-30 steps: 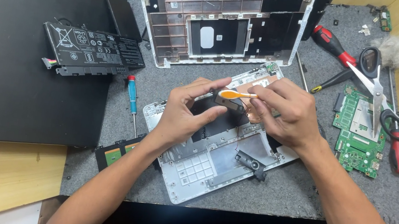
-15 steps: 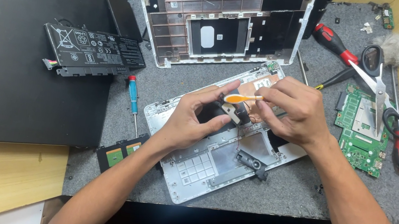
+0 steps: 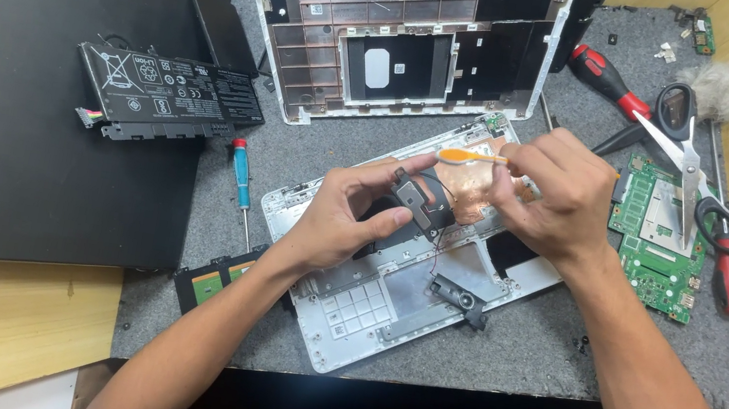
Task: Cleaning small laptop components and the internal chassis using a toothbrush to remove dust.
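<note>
Head view: left hand (image 3: 342, 221) pinches dark fan (image 3: 415, 198), tilting it up off white case (image 3: 390, 288), likely for access. Right hand (image 3: 552, 201), fingers closed, grips orange tool (image 3: 471, 157) above the fan.

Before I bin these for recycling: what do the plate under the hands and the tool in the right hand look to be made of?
The plate looks like copper: matte reddish-orange metal sheen. The tool in the right hand looks like plastic: smooth, solid orange, thin. The left hand lifts a dark part, seemingly black plastic, though that is less certain.
</note>
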